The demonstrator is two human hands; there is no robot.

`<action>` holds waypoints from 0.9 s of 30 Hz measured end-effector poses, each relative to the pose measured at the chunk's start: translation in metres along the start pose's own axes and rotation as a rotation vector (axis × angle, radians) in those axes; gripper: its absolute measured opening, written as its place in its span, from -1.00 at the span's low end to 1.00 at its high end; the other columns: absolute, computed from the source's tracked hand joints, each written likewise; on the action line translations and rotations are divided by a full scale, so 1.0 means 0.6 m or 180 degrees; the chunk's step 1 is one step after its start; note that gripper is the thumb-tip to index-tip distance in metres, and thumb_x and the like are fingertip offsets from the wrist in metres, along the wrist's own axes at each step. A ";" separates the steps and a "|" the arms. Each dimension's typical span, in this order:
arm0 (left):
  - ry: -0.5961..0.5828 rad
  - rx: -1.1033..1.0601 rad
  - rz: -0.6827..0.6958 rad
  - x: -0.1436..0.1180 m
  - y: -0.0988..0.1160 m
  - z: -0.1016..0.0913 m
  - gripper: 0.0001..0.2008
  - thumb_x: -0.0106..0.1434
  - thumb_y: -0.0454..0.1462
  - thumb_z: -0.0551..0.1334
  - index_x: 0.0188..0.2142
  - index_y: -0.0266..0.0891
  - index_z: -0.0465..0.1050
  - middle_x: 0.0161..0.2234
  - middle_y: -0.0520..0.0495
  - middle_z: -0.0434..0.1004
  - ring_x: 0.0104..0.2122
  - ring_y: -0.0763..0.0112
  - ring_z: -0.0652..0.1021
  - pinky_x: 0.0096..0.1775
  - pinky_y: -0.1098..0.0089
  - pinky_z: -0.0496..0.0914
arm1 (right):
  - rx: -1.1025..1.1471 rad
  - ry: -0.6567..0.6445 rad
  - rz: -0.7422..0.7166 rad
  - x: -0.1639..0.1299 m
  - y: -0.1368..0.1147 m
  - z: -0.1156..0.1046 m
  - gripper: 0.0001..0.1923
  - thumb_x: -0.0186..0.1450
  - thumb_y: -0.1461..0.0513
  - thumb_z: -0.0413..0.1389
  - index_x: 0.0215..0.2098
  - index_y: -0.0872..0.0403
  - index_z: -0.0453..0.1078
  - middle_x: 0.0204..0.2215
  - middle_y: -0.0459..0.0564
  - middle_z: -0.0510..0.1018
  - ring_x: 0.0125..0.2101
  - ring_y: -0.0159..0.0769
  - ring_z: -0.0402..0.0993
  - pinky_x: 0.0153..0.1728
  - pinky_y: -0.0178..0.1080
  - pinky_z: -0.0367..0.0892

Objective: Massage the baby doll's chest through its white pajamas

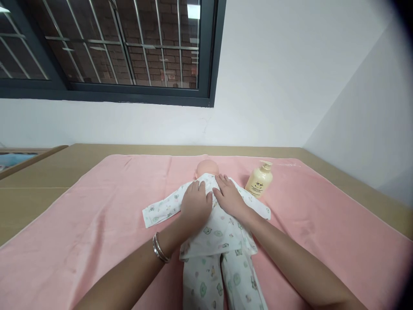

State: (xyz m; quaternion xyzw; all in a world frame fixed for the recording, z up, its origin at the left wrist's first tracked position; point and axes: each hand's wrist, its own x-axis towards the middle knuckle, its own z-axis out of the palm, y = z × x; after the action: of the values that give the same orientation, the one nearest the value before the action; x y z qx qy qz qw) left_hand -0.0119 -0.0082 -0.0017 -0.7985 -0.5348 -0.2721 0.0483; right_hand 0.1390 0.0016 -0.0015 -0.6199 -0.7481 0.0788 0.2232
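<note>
A baby doll [207,168] lies stretched out on a pink sheet, its bald head at the far end. It wears a white printed top [222,232] with long sleeves spread to both sides, and matching trousers [203,280]. Flat on the upper left of the top rests my left hand [196,204], fingers extended; a silver bangle circles that wrist. My right hand [229,197] lies on the upper right of the top with its fingers spread toward the doll's shoulder. Neither hand grasps anything. The doll's face is not visible.
A pale yellow pump bottle [259,178] stands right of the doll. The pink sheet [129,193] covers most of a wooden tabletop [41,198]. Behind rises a white wall [264,77] with a dark-framed, barred window [206,97]. Something blue [16,159] lies at far left.
</note>
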 end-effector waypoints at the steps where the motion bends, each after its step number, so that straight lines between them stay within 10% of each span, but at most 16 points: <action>1: -0.0045 -0.0105 -0.0047 0.008 -0.008 0.003 -0.62 0.35 -0.19 0.01 0.05 -0.38 0.32 -0.02 -0.32 0.45 0.02 0.05 0.43 0.03 0.09 0.33 | -0.0058 0.0028 -0.0048 -0.006 -0.006 -0.001 -0.44 0.40 0.16 -0.17 0.30 0.26 0.08 0.29 0.22 0.13 0.32 -0.01 -0.08 0.28 0.01 -0.09; 9: -0.0226 -0.0611 -0.0246 0.030 -0.042 0.036 -0.54 0.37 -0.13 -0.05 0.13 -0.35 0.27 0.15 -0.31 0.35 0.16 0.07 0.34 0.16 0.05 0.20 | -0.0581 0.0202 -0.0266 -0.070 -0.056 -0.010 -0.48 0.41 0.20 -0.20 0.22 0.33 0.22 0.19 0.32 0.30 0.24 0.01 0.13 0.23 -0.02 0.05; 27: 0.0319 -0.0733 -0.0297 0.009 -0.024 0.044 -0.63 0.32 -0.21 0.02 0.05 -0.28 0.36 0.06 -0.24 0.44 0.09 0.09 0.40 0.17 0.03 0.21 | -0.0217 0.0338 -0.0184 -0.018 -0.004 0.004 -0.48 0.43 0.09 -0.21 0.25 0.16 0.17 0.25 0.16 0.24 0.26 -0.10 0.10 0.25 0.02 -0.01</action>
State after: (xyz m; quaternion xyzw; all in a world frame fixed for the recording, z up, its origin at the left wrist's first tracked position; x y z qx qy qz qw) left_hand -0.0131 0.0125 -0.0244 -0.7584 -0.5336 -0.3731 -0.0297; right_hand 0.1374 -0.0092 -0.0053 -0.6087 -0.7550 0.0138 0.2436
